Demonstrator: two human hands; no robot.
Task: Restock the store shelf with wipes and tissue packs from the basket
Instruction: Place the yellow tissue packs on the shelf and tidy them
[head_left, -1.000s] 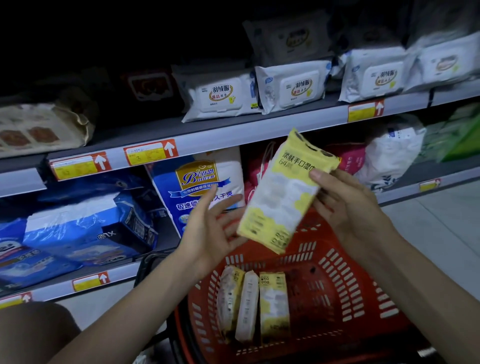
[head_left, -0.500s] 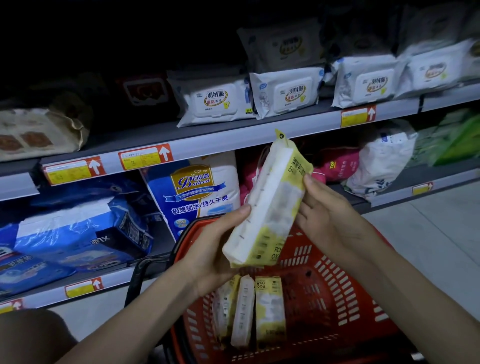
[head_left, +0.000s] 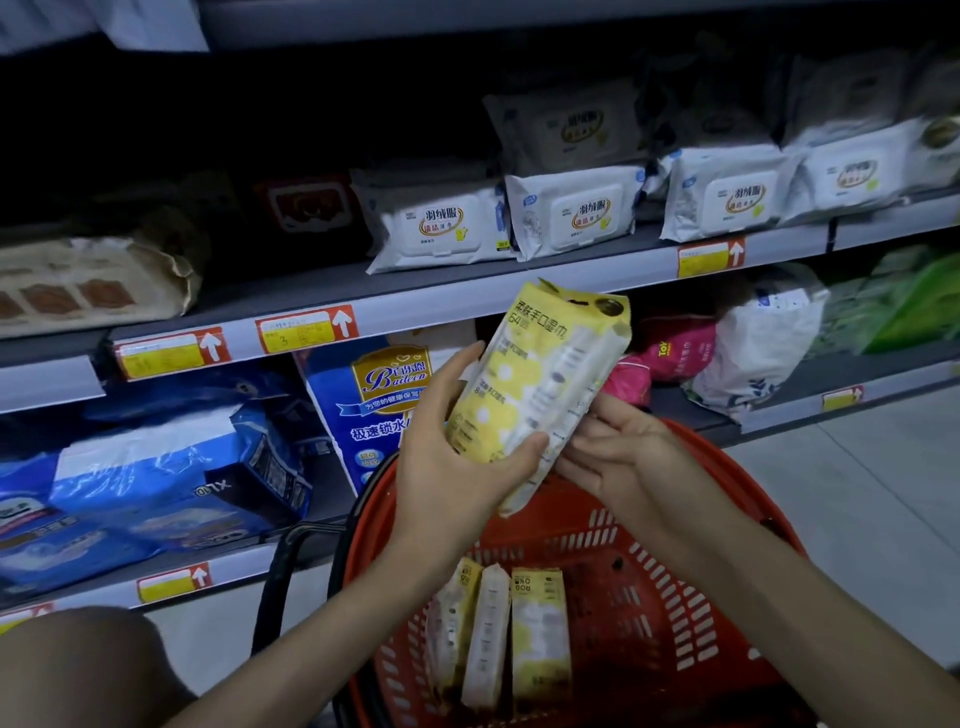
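The pack (head_left: 540, 384) had passed from the right grip (head_left: 618, 457) to the left grip (head_left: 452, 467), which clasped it tilted above the basket (head_left: 649, 587), the right lying released just beside it; shelving likely came next.

Blue packs (head_left: 156, 493) lie at lower left. A pink bag (head_left: 680, 348) touches a white bag (head_left: 763, 343); green packs (head_left: 914, 306) far right.
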